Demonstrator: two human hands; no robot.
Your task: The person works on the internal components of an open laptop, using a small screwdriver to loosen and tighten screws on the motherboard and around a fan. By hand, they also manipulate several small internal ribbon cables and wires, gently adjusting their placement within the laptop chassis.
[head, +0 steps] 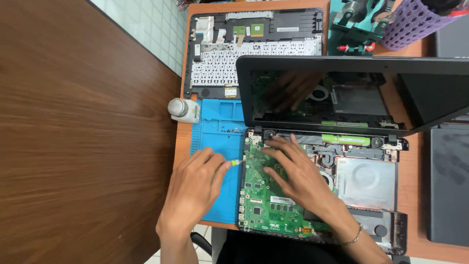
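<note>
An opened laptop base [371,183] lies in front of me with its green motherboard [266,205] exposed and its dark screen [342,93] tilted up behind. My left hand [195,188] grips a small screwdriver [238,162] with a yellow-green collar, its tip at the motherboard's left edge. My right hand [298,173] rests flat on the motherboard, fingers spread toward the hinge area. A thin bracelet circles my right wrist.
A blue work mat [217,146] with several tiny screws lies left of the laptop. A removed keyboard cover [254,49] lies upside down behind it. A small white bottle [183,110] stands at the desk's left edge. A purple basket [413,22] and teal tool stand sit far right.
</note>
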